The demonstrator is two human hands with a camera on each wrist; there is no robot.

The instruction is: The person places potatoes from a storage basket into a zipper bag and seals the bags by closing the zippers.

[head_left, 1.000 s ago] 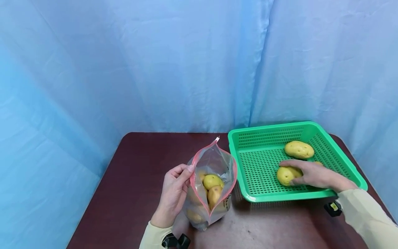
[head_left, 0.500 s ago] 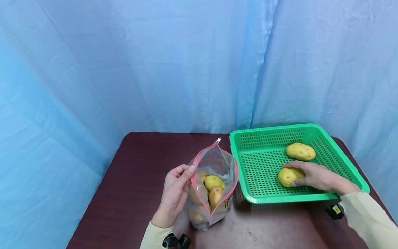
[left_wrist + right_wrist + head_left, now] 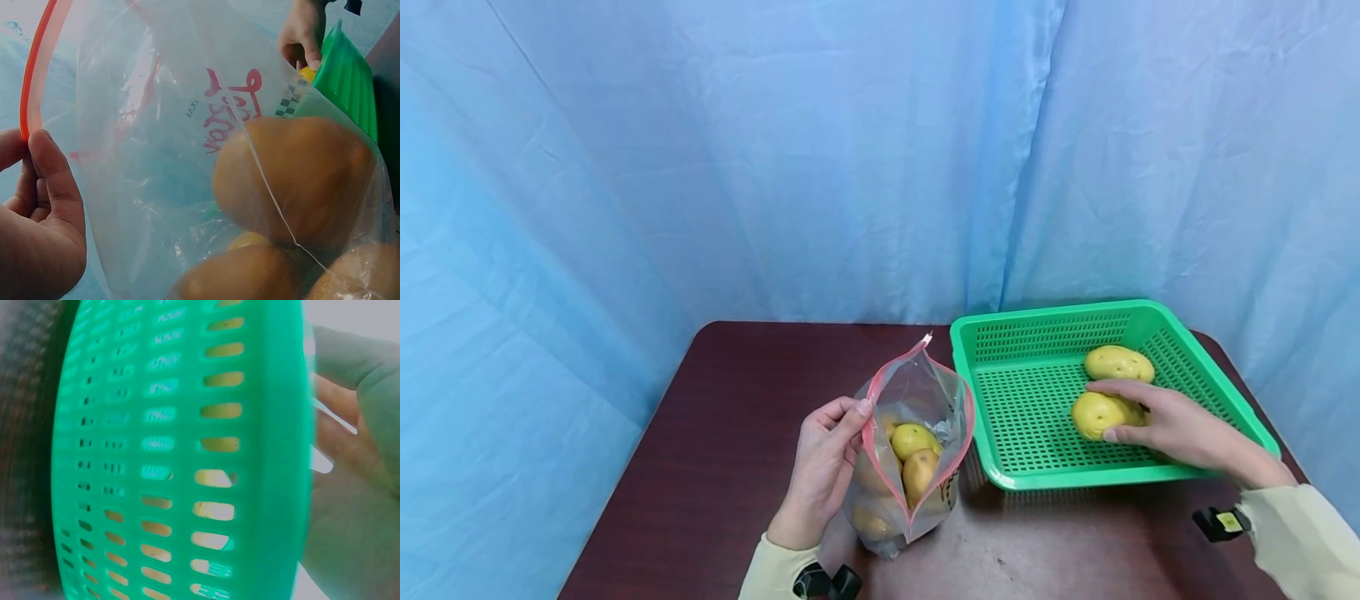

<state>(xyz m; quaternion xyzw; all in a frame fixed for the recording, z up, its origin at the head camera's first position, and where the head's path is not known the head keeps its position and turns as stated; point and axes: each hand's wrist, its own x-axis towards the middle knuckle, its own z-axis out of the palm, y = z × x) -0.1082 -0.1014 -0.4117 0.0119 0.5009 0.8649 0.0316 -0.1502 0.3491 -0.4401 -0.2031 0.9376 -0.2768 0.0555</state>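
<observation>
Gripping, with curled right hand (image 3: pixel 1183 427), one yellow potato (image 3: pixel 1101 414) inside the green basket (image 3: pixel 1075 479), with long axis seemingly toward the palm; pinching, with left hand (image 3: pixel 820 462), the open bag (image 3: pixel 925 393), well apart, to the left of this grip.

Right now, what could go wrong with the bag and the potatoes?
The left hand pinches the bag at one edge only, so its opening might fold inward. The right hand holds the near potato, whose smooth, rounded surface might slip. The far potato, close behind in the basket, could get knocked.
</observation>
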